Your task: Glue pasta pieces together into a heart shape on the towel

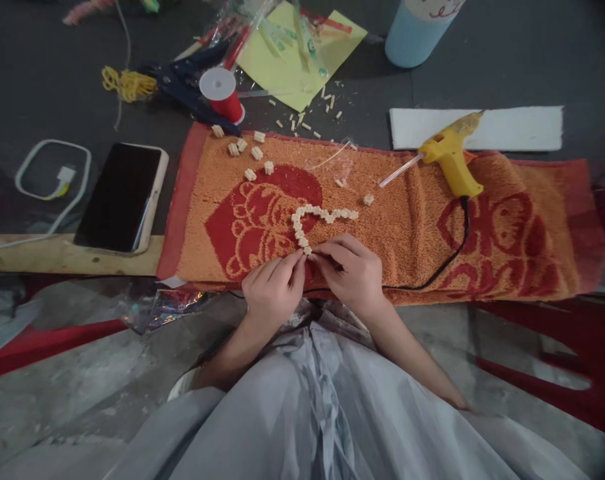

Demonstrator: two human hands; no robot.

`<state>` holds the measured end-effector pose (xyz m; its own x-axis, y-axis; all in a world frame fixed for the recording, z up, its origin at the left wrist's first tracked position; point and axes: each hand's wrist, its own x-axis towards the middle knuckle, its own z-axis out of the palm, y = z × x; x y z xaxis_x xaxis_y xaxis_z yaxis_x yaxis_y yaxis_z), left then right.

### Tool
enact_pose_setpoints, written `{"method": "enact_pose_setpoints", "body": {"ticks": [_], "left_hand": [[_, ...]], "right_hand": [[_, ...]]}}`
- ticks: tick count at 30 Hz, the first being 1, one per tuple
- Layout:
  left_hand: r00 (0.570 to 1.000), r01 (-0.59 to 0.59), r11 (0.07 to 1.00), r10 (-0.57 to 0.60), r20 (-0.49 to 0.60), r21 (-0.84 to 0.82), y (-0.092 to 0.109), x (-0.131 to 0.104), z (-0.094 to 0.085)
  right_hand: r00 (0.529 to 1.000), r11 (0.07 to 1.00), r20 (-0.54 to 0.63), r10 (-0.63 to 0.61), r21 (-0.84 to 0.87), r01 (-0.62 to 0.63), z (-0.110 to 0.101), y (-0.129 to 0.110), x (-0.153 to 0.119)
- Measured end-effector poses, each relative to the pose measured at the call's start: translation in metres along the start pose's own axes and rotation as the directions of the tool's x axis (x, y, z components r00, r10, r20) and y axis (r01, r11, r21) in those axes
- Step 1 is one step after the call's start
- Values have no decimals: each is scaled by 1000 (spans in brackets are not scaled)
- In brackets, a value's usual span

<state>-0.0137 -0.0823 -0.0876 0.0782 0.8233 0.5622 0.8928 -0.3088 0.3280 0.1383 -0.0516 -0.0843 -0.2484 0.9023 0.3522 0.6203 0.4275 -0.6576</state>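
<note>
Head view: the left hand [275,283] and right hand [352,270] pinch the near end of a pale, curved chain of small stick bundles [297,221] over an orange towel [392,233]; a yellow hot-glue gun [453,163] lies to the right, loose stick bundles [257,153] farther left.

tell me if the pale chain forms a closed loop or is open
Open: the left hand and right hand are at one end of the pale chain, and its other end sits apart, to the right.
</note>
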Motion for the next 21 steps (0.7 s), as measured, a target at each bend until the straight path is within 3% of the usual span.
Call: {"method": "enact_pose_setpoints", "body": {"ticks": [21], "left_hand": [[1000, -1, 1000, 1, -7, 1, 0, 0, 1]], "right_hand": [[999, 999, -8, -40, -29, 40, 1, 0, 0]]}}
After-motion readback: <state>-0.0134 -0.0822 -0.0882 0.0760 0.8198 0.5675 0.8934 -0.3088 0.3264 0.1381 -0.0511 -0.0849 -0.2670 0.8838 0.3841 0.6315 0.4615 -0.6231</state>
